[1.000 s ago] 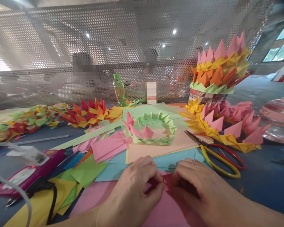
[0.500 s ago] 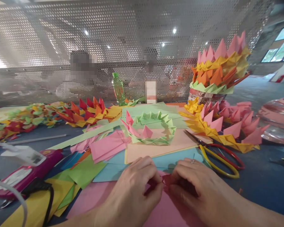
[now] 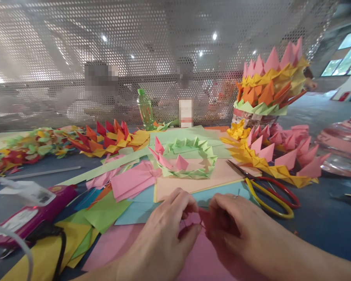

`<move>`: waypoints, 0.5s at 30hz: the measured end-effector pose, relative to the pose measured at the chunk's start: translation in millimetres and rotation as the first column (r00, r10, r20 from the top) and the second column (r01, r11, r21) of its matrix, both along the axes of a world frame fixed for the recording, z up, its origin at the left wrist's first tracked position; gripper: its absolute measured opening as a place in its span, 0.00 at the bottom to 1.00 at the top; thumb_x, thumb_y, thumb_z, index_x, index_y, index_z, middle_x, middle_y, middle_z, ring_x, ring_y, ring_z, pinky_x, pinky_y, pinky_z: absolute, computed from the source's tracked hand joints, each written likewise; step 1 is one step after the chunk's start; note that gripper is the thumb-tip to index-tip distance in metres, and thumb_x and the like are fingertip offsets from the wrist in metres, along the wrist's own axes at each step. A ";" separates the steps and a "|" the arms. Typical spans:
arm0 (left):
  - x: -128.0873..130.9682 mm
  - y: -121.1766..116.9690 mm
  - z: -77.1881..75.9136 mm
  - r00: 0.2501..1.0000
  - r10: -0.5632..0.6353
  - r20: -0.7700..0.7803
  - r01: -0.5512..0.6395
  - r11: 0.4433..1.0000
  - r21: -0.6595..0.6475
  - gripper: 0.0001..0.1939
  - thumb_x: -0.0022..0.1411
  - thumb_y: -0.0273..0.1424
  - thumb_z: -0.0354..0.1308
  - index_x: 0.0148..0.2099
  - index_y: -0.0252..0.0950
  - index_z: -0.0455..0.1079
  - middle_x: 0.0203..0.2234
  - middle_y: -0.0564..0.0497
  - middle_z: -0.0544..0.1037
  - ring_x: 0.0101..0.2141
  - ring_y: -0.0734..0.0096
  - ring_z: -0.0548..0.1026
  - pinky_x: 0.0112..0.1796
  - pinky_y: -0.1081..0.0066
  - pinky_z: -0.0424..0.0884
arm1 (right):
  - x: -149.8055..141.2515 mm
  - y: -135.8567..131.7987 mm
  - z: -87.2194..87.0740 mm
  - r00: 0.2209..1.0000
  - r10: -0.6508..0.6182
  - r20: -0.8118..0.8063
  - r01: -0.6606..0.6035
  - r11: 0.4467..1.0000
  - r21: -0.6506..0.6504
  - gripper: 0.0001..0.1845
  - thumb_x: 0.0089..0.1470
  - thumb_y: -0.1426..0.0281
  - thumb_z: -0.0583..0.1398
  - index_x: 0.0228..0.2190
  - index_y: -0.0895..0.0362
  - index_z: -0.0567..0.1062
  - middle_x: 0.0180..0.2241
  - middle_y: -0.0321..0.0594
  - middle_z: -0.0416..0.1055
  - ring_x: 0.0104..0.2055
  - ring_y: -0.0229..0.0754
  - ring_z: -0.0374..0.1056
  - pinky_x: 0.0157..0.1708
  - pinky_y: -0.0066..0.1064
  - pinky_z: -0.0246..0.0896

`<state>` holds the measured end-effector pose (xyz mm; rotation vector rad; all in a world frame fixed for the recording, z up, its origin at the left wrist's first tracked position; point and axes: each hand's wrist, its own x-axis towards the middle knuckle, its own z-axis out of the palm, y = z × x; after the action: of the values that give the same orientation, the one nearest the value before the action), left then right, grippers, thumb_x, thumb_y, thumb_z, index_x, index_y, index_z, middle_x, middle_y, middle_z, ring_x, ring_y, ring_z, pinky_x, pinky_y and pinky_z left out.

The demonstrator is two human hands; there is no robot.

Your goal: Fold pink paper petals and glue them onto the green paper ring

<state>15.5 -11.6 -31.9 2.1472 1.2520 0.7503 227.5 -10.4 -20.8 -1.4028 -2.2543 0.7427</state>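
Above a pink sheet (image 3: pixel 193 265), my left hand (image 3: pixel 171 230) and my right hand (image 3: pixel 240 226) meet with curled fingers. Between them is a small folded piece of pink paper (image 3: pixel 204 217), mostly hidden by my fingers. My right fingers are wrapped round it. My left thumb and fingers are at its left edge, with a gap showing between thumb and forefinger. Just beyond my hands, a ring of folded green paper (image 3: pixel 190 174) carries a few pink points (image 3: pixel 181 162) on peach paper (image 3: pixel 175 189).
Red-and-yellow-handled scissors (image 3: pixel 269 199) lie open to the right. A purple glue gun (image 3: pixel 43 210) with cables is at left. Behind stand a green bottle (image 3: pixel 144 111) and a tiered paper-petal piece (image 3: pixel 269 86). A clear plastic container (image 3: pixel 343 146) sits far right.
My left forefinger has lifted away from the thumb, widening the gap between them. My right hand has shifted slightly. A person's hand now shows behind the tiered paper piece.
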 end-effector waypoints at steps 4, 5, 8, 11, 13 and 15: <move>-3.1 0.0 -1.9 1.000 0.020 0.010 -0.019 0.999 -0.050 0.12 0.60 0.18 0.56 0.39 0.41 0.62 0.35 0.56 0.69 0.35 0.70 0.68 0.36 0.71 0.63 | -0.2 -1.1 0.1 1.000 0.004 0.013 -0.004 1.000 0.017 0.07 0.53 0.75 0.61 0.28 0.54 0.67 0.25 0.30 0.68 0.29 0.38 0.63 0.27 0.28 0.50; -3.3 -0.4 -2.3 1.000 0.019 0.013 -0.018 0.998 -0.052 0.12 0.60 0.17 0.55 0.39 0.41 0.62 0.35 0.56 0.69 0.35 0.70 0.68 0.36 0.71 0.63 | -0.4 -1.0 0.2 1.000 0.004 0.015 -0.005 1.000 0.021 0.07 0.53 0.75 0.61 0.28 0.54 0.66 0.25 0.30 0.68 0.29 0.38 0.63 0.27 0.28 0.50; -0.8 -0.2 0.9 1.000 0.003 0.011 -0.003 0.999 -0.034 0.13 0.62 0.16 0.53 0.40 0.42 0.62 0.37 0.56 0.69 0.36 0.71 0.68 0.38 0.72 0.64 | -0.5 0.5 -0.5 1.000 0.025 0.013 -0.025 0.999 0.022 0.08 0.53 0.76 0.60 0.27 0.54 0.66 0.25 0.30 0.67 0.29 0.38 0.62 0.27 0.28 0.50; -0.1 3.2 3.4 1.000 -0.027 0.001 0.027 0.999 0.017 0.13 0.64 0.17 0.51 0.41 0.42 0.62 0.37 0.56 0.70 0.37 0.71 0.70 0.38 0.73 0.67 | 0.7 1.1 0.0 1.000 0.011 0.007 -0.011 0.999 0.034 0.08 0.51 0.77 0.61 0.28 0.54 0.67 0.25 0.30 0.68 0.29 0.37 0.63 0.28 0.27 0.51; -11.2 5.2 -12.7 0.999 -0.049 -0.012 0.050 0.995 0.088 0.11 0.66 0.19 0.51 0.42 0.42 0.63 0.37 0.55 0.72 0.38 0.70 0.72 0.39 0.74 0.69 | 2.1 -0.3 2.5 1.000 -0.011 -0.003 0.011 0.999 0.045 0.07 0.49 0.77 0.62 0.29 0.54 0.69 0.27 0.30 0.70 0.29 0.36 0.63 0.28 0.26 0.52; -35.0 9.3 -59.1 0.998 -0.053 -0.044 0.062 0.971 0.230 0.12 0.67 0.24 0.54 0.50 0.44 0.66 0.42 0.52 0.75 0.42 0.65 0.75 0.42 0.72 0.71 | 3.4 -1.3 5.2 1.000 0.009 -0.017 -0.008 0.999 0.048 0.07 0.47 0.76 0.63 0.29 0.54 0.71 0.26 0.29 0.71 0.27 0.35 0.63 0.26 0.24 0.51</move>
<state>-19.6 -2.3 -91.0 2.3828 1.1642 0.8717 230.9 -11.6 -15.5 -1.3606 -2.2511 0.6958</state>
